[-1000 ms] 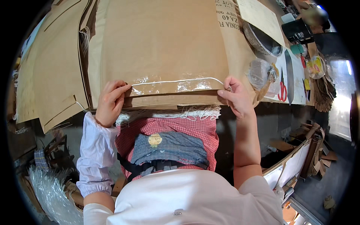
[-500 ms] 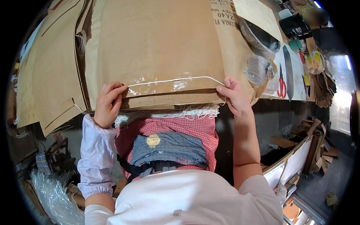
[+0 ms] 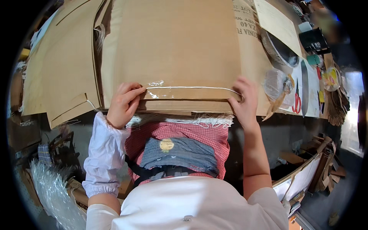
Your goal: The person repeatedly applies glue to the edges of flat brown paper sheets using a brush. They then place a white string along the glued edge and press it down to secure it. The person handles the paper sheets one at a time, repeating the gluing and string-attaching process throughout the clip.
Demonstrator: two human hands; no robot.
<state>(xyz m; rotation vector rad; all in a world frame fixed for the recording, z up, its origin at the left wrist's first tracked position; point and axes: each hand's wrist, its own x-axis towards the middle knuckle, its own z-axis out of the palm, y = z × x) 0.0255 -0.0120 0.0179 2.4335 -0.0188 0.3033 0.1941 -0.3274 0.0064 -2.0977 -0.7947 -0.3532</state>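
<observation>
A thin white cord (image 3: 191,87) runs across the folded front flap of a stack of brown kraft paper sheets (image 3: 180,46), beside shiny clear tape. My left hand (image 3: 124,103) is closed at the flap's left end, thumb and index finger pinching the cord there. At the right end, the cord goes in between the thumb and fingers of my right hand (image 3: 247,101). The thumb lies near the paper edge, while the raised fingers are smeared by motion, so their grip is unclear. White cord ends (image 3: 207,120) hang in a bundle below the front edge.
Another brown paper stack (image 3: 65,65) with cord lies left. Right are a plastic-wrapped roll (image 3: 275,82), red-handled scissors (image 3: 296,101), a long blade (image 3: 304,88) and a dark oval basin (image 3: 281,48). Clear plastic strands (image 3: 50,191) stand low left; cardboard scraps (image 3: 326,161) lie low right.
The view has shifted, so the table appears farther right. My right fingers have lifted and spread from their pinch at the cord. The cord lies straighter along the flap; my left hand still pinches it.
</observation>
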